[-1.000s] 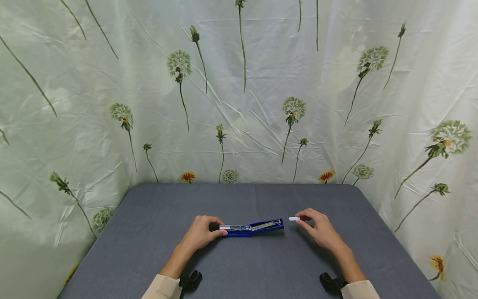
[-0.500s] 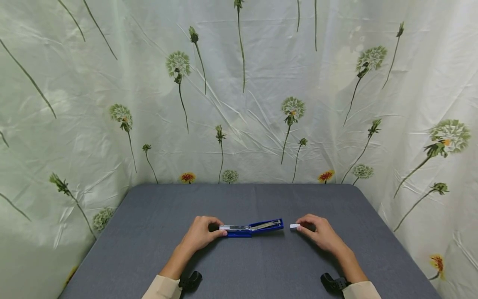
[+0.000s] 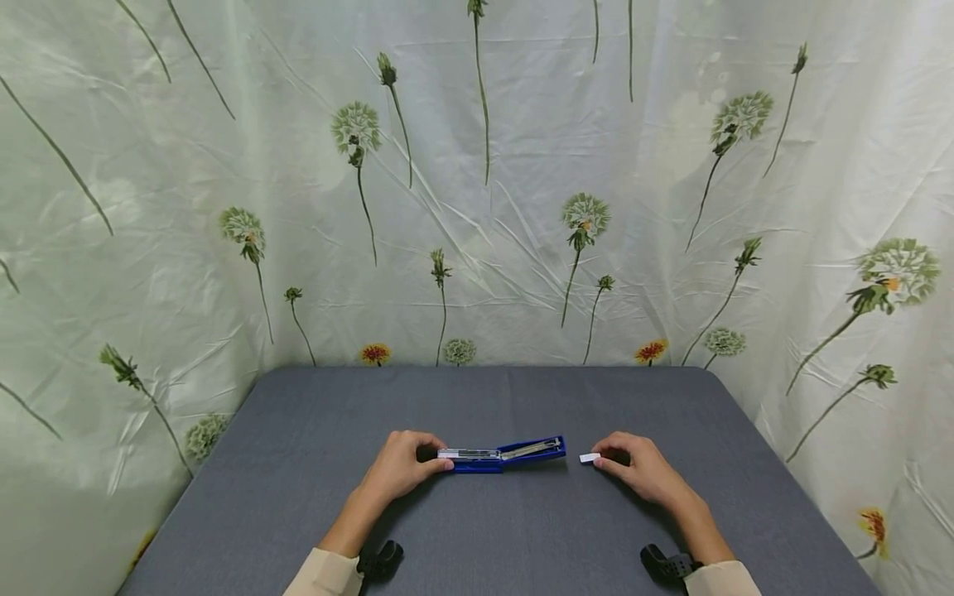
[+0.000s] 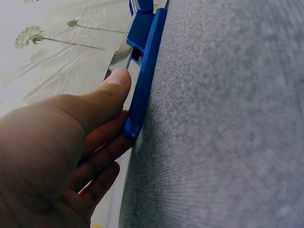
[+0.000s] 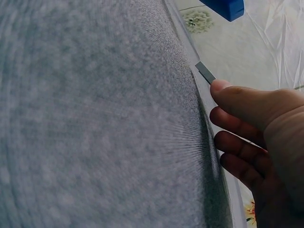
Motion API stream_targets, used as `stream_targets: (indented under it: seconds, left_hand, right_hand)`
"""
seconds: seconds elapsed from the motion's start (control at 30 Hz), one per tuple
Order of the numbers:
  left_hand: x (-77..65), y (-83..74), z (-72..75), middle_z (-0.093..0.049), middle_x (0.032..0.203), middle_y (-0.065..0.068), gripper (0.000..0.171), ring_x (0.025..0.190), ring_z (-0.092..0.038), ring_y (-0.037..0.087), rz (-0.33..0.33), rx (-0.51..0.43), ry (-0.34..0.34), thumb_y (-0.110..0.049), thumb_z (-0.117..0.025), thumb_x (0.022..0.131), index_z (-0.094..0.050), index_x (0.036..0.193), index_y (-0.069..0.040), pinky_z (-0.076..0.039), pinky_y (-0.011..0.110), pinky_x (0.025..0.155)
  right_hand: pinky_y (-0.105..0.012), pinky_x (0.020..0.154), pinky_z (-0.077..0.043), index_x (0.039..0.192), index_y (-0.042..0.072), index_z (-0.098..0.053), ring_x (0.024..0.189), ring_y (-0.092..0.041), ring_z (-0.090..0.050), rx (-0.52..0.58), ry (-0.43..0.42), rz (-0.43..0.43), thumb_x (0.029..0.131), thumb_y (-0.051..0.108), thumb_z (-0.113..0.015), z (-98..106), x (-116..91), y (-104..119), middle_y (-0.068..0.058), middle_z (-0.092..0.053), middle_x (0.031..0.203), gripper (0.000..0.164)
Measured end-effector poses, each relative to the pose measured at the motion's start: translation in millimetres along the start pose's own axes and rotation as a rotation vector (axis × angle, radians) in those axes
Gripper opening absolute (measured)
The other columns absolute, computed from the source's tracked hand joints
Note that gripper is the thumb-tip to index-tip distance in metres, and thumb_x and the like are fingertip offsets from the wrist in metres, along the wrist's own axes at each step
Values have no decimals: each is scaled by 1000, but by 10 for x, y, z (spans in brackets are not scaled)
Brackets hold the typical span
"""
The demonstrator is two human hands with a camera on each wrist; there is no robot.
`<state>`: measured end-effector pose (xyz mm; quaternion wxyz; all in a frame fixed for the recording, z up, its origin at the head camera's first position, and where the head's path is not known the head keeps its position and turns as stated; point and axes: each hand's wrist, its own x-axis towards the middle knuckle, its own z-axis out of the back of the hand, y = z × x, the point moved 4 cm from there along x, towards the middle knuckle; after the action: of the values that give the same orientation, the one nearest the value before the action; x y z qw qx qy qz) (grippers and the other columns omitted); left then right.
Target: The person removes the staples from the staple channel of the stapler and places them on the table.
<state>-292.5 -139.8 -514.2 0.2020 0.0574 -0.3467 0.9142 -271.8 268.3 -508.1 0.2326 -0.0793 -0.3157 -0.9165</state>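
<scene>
A blue stapler (image 3: 477, 467) lies on the table with its top folded back to the right, baring the metal magazine. My left hand (image 3: 402, 465) pinches its left end between thumb and fingers; the left wrist view shows the thumb on the metal part above the blue base (image 4: 146, 80). To the right of the stapler, and apart from it, my right hand (image 3: 638, 465) holds a short silvery strip of staples (image 3: 590, 458) by one end. In the right wrist view the thumb tip covers the near end of the staple strip (image 5: 205, 72).
A grey cloth covers the table (image 3: 492, 538). Behind it and at both sides hangs a pale curtain (image 3: 507, 248) printed with dandelions. Each wrist wears a black strapped device, one at the left (image 3: 382, 561) and one at the right (image 3: 663, 563).
My right hand has come down a little towards the near side with the staple strip, which is now tilted slightly. The left hand and stapler stay in place.
</scene>
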Motion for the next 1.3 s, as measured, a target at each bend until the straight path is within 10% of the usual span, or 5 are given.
stream_targets:
  seconds: [1.3]
  left_hand:
    - [-1,-15,9,-79,93,-7,19,94,-73,17,22,-2,-9,-42,-87,82,-81,92,-27,-57,45,87]
  right_hand:
    - [-27,70,-51,99,14,-81,80,-5,-63,-117,57,-14,88,19,-82,44,41,86,9,-70,91,12]
